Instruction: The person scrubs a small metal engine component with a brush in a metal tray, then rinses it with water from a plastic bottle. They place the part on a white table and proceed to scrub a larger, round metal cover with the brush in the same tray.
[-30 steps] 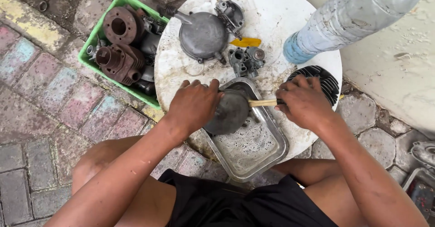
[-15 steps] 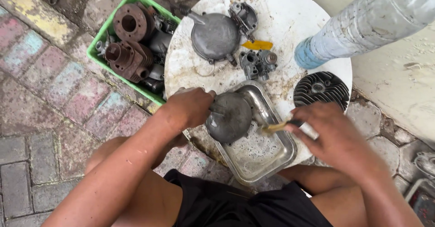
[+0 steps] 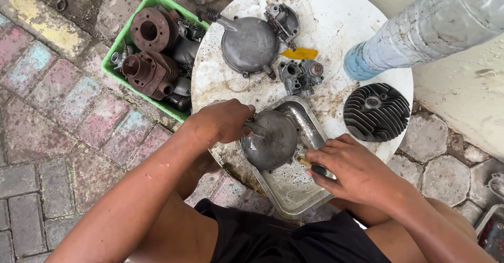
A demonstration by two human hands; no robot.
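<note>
My left hand (image 3: pixel 223 120) grips a round grey metal engine cover (image 3: pixel 270 139) by its stub, holding it over a shallow metal tray (image 3: pixel 310 124) of murky liquid. My right hand (image 3: pixel 354 168) is closed on a small brush (image 3: pixel 304 161) with a pale handle, its tip at the cover's right edge above the tray. The tray rests on the near part of a stained round white table (image 3: pixel 341 27).
Farther back on the table lie a second grey cover (image 3: pixel 249 45), two small carburettor bodies (image 3: pixel 300 75), a yellow scrap (image 3: pixel 299 53), a black finned cylinder head (image 3: pixel 376 111) and a clear plastic bottle (image 3: pixel 420 32). A green crate (image 3: pixel 113 66) of rusty engine parts stands at the left on paving bricks.
My right hand has drawn the brush from the tray's far rim toward me, down to the cover's right edge. The left hand keeps its hold on the cover.
</note>
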